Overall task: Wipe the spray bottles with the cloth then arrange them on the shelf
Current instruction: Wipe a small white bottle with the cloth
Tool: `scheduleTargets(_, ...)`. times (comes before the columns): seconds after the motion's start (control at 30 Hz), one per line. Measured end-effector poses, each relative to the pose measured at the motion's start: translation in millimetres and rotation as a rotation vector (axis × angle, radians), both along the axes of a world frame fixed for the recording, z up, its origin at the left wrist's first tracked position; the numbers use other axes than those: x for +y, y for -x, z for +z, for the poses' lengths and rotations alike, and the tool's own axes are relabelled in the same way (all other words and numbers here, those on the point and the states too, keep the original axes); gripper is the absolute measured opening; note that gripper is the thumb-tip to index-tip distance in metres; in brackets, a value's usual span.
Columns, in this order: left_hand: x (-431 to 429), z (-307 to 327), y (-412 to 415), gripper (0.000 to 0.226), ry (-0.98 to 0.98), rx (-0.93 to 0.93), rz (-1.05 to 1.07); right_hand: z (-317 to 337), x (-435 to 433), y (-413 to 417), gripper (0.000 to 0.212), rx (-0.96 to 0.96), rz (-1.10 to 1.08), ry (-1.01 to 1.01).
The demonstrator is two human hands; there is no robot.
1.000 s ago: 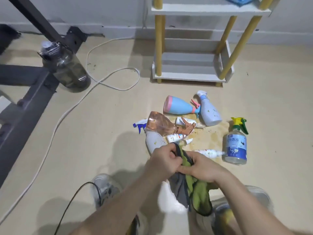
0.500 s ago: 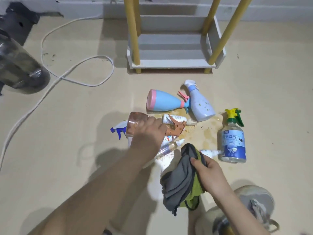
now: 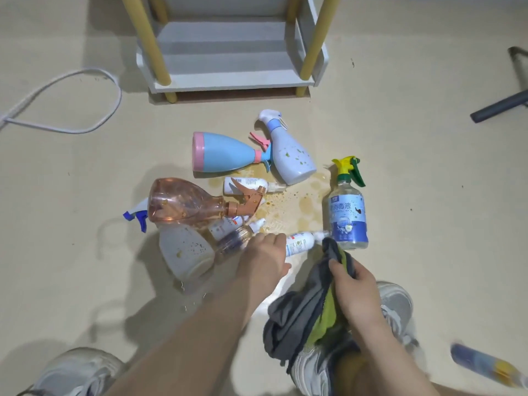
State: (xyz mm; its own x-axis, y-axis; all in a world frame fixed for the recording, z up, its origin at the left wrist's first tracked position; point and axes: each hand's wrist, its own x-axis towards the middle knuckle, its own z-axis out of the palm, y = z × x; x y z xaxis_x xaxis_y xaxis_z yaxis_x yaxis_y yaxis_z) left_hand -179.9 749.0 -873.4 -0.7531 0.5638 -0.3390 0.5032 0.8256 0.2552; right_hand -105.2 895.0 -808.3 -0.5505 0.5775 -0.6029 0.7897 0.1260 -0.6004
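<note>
Several dirty spray bottles lie on the floor: a blue-and-pink one (image 3: pixel 225 152), a pale lilac one (image 3: pixel 291 158), a clear pink one (image 3: pixel 183 207), a frosted white one (image 3: pixel 184 252), and small white ones (image 3: pixel 300 242). A clear bottle with a blue label and yellow-green trigger (image 3: pixel 347 215) stands upright. My left hand (image 3: pixel 264 260) reaches down among them, its fingers curled on the end of a small clear bottle (image 3: pixel 233 240), which looks blurred. My right hand (image 3: pixel 353 284) grips a grey-and-green cloth (image 3: pixel 294 324) near the upright bottle. The white shelf with yellow posts (image 3: pixel 228 81) stands beyond.
A brown spill (image 3: pixel 303 207) stains the floor among the bottles. A white cable (image 3: pixel 71 81) loops at the left and a grey bar (image 3: pixel 500 107) lies at the right. My shoes (image 3: pixel 77 372) are at the bottom, with a blurred blue-and-yellow object (image 3: pixel 485 367) at the lower right.
My hands parted from the cloth. The left hand reached to the pink bottle, then drew back to the small clear bottle. The right hand keeps the cloth. My view tilted down.
</note>
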Motion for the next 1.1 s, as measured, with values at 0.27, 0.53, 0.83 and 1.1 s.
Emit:
scheduleTargets(0.27, 2, 43, 10, 0.034, -0.346, -0.597, 0.678, 24, -27, 11, 0.018, 0.25, 0.07, 0.193)
scheduleTargets(0.53, -21, 188, -5, 0.022, -0.704, -0.391, 0.9, 134, -69, 37, 0.017, 0.537, 0.189, 0.366)
scheduleTargets(0.83, -38, 369, -36, 0.018, -0.862, -0.022, 0.889, 306, -77, 43, 0.018, 0.779, 0.374, 0.522)
scheduleTargets(1.1, -53, 422, -63, 0.013, -0.688, 0.362, 0.772, 375, -90, 26, 0.013, 0.861, 0.462, 0.477)
